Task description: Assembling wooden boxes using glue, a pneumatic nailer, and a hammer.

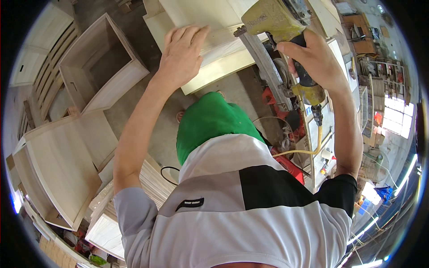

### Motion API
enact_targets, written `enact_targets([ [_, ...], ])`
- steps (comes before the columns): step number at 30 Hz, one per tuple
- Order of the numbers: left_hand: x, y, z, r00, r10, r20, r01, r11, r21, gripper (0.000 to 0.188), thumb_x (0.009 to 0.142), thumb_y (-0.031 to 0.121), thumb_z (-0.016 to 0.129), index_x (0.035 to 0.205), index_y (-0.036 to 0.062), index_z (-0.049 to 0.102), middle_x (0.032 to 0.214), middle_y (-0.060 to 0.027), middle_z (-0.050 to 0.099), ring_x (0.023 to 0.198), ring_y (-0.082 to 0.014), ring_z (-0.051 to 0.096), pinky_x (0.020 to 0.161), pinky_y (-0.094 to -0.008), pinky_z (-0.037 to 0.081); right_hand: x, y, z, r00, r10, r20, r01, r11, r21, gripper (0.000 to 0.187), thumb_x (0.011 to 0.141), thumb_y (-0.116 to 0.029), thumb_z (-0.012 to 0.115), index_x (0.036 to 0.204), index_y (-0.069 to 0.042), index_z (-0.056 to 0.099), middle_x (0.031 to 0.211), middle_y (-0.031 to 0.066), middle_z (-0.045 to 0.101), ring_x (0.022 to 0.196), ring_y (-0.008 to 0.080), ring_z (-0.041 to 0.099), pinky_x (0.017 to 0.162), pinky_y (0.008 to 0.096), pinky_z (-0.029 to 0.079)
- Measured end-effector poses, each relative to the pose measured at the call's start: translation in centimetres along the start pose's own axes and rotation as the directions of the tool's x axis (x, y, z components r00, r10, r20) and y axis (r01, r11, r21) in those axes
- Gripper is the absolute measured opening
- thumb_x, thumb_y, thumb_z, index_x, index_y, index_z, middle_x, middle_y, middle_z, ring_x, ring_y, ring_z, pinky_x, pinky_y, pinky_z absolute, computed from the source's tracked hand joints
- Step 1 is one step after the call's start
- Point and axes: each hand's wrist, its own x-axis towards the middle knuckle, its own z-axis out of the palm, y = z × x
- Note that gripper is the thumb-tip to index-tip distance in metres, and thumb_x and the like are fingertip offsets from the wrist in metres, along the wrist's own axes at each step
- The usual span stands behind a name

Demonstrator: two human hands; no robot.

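My right hand (pixel 315 60) is wrapped round the black grip of a worn yellow pneumatic nail gun (pixel 279 18). A yellow air hose (pixel 319 138) runs from the end of its handle. The gun's long grey magazine (pixel 263 62) slants down beside the right end of a pale wooden cabinet piece (pixel 219 71). On that piece's near upper edge lies my left hand (pixel 182 53), palm down, fingers stretched forward and slightly bent. Where the gun's nose meets the wood, I cannot tell whether they touch.
An open wooden box frame (pixel 105 67) stands at the left, with another pale cabinet carcass (pixel 58 165) nearer me. Stacked boards (pixel 107 223) lie at lower left. A bench (pixel 328 116) with small items runs along my right. A red object (pixel 290 167) sits low beside it.
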Motion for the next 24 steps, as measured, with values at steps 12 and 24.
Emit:
enact_targets([
  [12,1.7,1.3,2.1,0.997,-0.026,-0.067,0.027,0.999,0.025,0.042,0.069,0.014,0.072,0.109,0.008,0.063,0.1,-0.0021,0.055,0.096,-0.0211,0.05,0.087,-0.0366,0.037,0.9,1.9,-0.2,1.0,-0.004,0.018,0.003,0.999,0.044,0.024,0.086,-0.02,0.059,0.088,0.004,0.055,0.057,0.0042,0.054,0.047,0.0091,0.052,0.044,0.0249,0.04],
  [24,3.5,3.0,1.4,0.992,-0.111,0.054,0.105,0.989,0.107,0.046,0.071,0.017,0.071,0.113,0.006,0.058,0.103,-0.007,0.054,0.101,-0.0248,0.05,0.087,-0.0389,0.039,0.7,4.6,-4.1,0.993,-0.003,-0.118,0.009,0.999,0.045,0.026,0.083,-0.018,0.062,0.084,0.007,0.057,0.059,0.0079,0.057,0.047,0.0111,0.054,0.043,0.0257,0.043],
])
